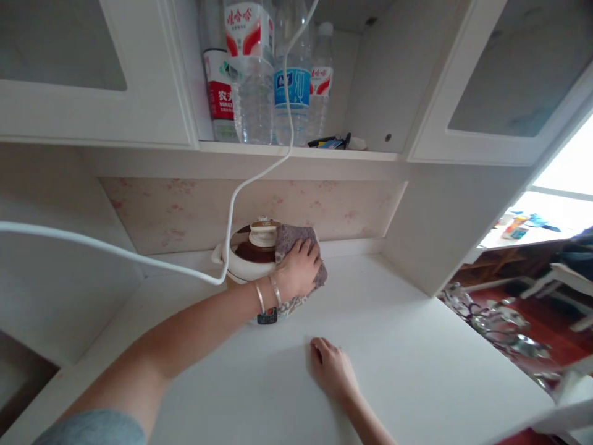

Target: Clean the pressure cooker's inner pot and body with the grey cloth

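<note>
My left hand [299, 269], with two bracelets at the wrist, grips a grey-brown cloth [296, 233] and presses it against the right side of a white electric cooker [245, 267]. The cooker stands at the back of the counter, and its brown lid [243, 247] with a white knob is on. Part of the cooker's front is hidden behind my left arm. Below a small dark control panel [267, 316], my right hand [331, 368] rests on the white counter [398, 346] with its fingers curled in, holding nothing that shows.
A white cable [234, 191] hangs from above and crosses in front of the cooker and shelf. Several plastic bottles [252, 93] stand in the cupboard overhead, between two glass-panelled doors [500, 80]. To the right, shiny metal items [500, 324] lie below the counter's edge.
</note>
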The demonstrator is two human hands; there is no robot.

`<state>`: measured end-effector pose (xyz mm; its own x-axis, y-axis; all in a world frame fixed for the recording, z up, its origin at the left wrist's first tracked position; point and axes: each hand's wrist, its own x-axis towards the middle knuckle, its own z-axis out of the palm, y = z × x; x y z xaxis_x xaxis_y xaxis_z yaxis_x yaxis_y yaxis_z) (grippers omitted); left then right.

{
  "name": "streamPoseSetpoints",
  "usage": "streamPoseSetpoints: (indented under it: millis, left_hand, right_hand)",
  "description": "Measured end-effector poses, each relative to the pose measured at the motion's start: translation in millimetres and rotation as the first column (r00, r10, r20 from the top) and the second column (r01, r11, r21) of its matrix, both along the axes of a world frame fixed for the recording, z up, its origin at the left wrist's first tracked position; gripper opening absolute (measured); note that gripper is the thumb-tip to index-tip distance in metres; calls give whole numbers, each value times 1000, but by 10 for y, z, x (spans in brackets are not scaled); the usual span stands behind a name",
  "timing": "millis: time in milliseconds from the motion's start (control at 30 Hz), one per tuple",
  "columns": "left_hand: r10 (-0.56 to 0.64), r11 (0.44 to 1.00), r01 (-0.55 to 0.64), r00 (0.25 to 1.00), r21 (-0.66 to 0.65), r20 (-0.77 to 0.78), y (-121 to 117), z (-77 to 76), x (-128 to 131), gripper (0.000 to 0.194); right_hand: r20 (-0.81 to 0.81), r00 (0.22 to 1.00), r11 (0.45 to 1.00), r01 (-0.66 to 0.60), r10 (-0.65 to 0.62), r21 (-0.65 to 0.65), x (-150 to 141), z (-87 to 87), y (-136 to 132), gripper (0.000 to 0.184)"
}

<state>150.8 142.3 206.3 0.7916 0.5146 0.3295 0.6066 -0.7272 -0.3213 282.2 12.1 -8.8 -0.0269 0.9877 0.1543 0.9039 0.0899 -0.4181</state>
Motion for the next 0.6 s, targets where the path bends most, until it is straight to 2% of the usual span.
streamPoseSetpoints:
  millis: [100,233,333,467,533,600]
  left_hand:
    - [18,993,-25,998,117,58,-299,-85,-357,58]
    - [99,982,-137,959,130,266,-351,-183,-879,60]
    - [111,981,-165,905,100,411,-211,-281,-1232,58]
    - [74,997,-82,826,-10,559,106,-343,-1583,53]
    - [124,992,-68,738,-110,663,326,-309,-1698,53]
    - [244,964,-78,626,-252,741,578,-233,-1765,52]
  right_hand:
    - [26,1000,1000,2,-2,10,-19,-12,-16,26]
    - [46,999,1000,3,-3,7,-37,0,-27,26]
    - [51,999,1000,-3,3,0,-43,33,-29,26]
    - [57,998,1000,3,-2,-21,-48,70,-27,26]
    - [56,998,1000,6,-4,-29,-50,79,-24,25]
    - [54,999,999,7,-5,-34,-51,83,-20,25]
